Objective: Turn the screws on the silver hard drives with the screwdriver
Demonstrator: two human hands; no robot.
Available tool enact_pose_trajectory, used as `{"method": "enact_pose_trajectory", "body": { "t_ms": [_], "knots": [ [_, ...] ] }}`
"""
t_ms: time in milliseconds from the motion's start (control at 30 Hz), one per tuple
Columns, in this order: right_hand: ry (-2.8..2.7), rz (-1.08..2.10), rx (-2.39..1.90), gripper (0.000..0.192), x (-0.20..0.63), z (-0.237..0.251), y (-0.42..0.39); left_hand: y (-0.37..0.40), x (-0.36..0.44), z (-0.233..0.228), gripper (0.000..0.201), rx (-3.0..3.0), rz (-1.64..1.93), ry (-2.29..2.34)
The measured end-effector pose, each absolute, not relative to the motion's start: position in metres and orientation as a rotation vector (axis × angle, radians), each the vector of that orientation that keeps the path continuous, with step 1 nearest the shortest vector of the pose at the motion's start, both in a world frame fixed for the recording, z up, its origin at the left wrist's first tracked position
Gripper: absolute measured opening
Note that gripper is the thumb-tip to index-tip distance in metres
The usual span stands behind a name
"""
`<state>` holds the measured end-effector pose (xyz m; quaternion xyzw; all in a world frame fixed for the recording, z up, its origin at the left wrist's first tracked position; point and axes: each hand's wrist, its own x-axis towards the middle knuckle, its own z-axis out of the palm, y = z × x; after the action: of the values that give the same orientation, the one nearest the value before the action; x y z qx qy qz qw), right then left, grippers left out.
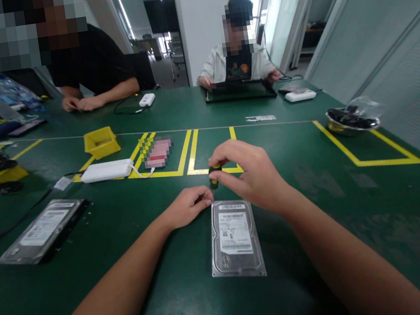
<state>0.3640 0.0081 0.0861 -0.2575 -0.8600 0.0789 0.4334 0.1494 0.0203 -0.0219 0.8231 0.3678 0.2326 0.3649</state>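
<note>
The right hand (249, 173) arches over the table, wrist raised, its fingers curled and pinched on the black-and-yellow handle of a small screwdriver (213, 176) held upright. The tool's tip drops to the far left corner of a hard drive (236, 237) that lies flat, label up, just below the fingertips. The left hand (187, 206) lies low on the green table (362, 240), forearm reaching in from the lower left — its fingers pressed together at that same corner, beside the screwdriver's shaft. Whether they touch the shaft or only the drive's edge cannot be told. Well left of both hands — another hard drive (43, 231).
</note>
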Motion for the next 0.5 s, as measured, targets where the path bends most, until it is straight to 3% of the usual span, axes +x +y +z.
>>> {"method": "enact_pose_trajectory", "body": {
  "t_ms": [267,500],
  "knots": [
    [-2.19,0.27,-0.581,0.02,0.3671,0.0872,0.0083,0.0212,0.1489,-0.0231,0.009,2.128,0.598,0.947],
    [-2.131,0.209,-0.665,0.004,0.3629,0.0838,0.0087,0.0213,0.1493,-0.0233,0.009,2.137,0.607,0.936]
  ]
}}
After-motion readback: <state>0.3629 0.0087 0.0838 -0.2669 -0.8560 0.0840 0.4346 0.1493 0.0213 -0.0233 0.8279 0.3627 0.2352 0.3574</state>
